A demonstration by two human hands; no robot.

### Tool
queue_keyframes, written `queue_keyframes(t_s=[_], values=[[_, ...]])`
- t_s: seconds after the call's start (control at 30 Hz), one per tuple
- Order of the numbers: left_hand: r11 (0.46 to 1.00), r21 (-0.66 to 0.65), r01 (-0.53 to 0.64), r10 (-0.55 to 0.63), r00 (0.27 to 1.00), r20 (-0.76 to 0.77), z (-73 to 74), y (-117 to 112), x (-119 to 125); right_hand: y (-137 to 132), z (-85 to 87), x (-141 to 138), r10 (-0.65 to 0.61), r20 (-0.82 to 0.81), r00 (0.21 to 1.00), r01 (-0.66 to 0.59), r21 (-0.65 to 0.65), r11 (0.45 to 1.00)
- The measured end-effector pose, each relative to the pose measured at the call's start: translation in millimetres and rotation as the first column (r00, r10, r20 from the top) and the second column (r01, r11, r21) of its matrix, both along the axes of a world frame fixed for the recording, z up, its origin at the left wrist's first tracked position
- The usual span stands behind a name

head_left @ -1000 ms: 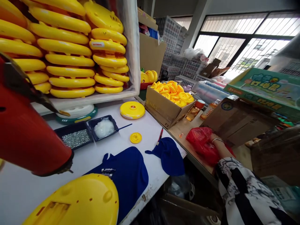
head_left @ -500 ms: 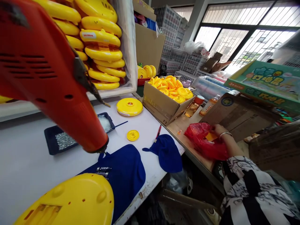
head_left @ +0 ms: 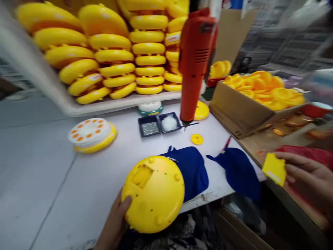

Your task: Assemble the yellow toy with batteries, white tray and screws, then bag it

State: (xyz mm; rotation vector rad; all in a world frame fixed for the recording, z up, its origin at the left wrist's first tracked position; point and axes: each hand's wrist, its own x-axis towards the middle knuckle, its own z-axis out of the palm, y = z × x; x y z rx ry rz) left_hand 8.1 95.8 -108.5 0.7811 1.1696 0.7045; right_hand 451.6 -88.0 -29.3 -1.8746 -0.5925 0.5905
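My left hand [head_left: 114, 222] grips the near edge of a round yellow plastic shell [head_left: 153, 192], held underside up at the front edge of the white table [head_left: 78, 180]. At the right, my right hand [head_left: 304, 177] pinches a small yellow square plastic piece [head_left: 274, 169] just above a red plastic bag [head_left: 309, 156]. A red electric screwdriver [head_left: 195, 62] hangs upright above the table with its bit close over two small black trays [head_left: 158, 124], one with screws and one with white material.
Stacks of yellow shells [head_left: 114, 52] fill a shelf at the back. A white and yellow disc with orange dots [head_left: 91, 133] lies at the left. Two blue cloths [head_left: 234, 170] lie near the table edge. A cardboard box of yellow parts [head_left: 260, 100] stands at the right.
The view has swung left. My right hand has come out of the red bag holding the yellow piece. My left hand and the whole yellow shell have come into view. The screwdriver appears farther off.
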Motion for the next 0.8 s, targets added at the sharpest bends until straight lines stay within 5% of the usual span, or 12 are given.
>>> queue_keyframes(t_s=[0.1, 0.17, 0.27, 0.5, 0.63, 0.8], values=[[0.995, 0.098, 0.027, -0.028, 1.0, 0.009, 5.5, -4, -4, 57, -24.9, -68, 0.306, -0.286, 0.908, -0.293, 0.09, 0.952], [0.992, 0.125, 0.022, -0.022, 1.0, -0.004, 12.2, -8, 0, 93, -32.6, -107, 0.55, -0.319, 0.772, -0.496, 0.24, 0.835], [0.99, 0.144, 0.009, -0.01, 1.0, 0.004, 22.4, -14, 7, 136, -35.2, -146, 0.72, -0.261, 0.643, -0.666, 0.274, 0.694], [0.981, 0.183, 0.067, -0.083, 0.993, 0.079, 19.1, -10, 2, 177, -32.9, -181, 0.821, -0.162, 0.547, -0.781, 0.253, 0.571], [0.948, 0.144, 0.285, -0.306, 0.938, 0.16, 7.8, 13, -9, 182, -24.3, -182, 0.87, -0.132, 0.475, -0.839, 0.231, 0.493], [0.838, 0.158, 0.522, -0.543, 0.824, 0.163, -4.8, 43, -12, 196, -13.9, -186, 0.919, -0.053, 0.392, -0.919, 0.019, 0.393]])
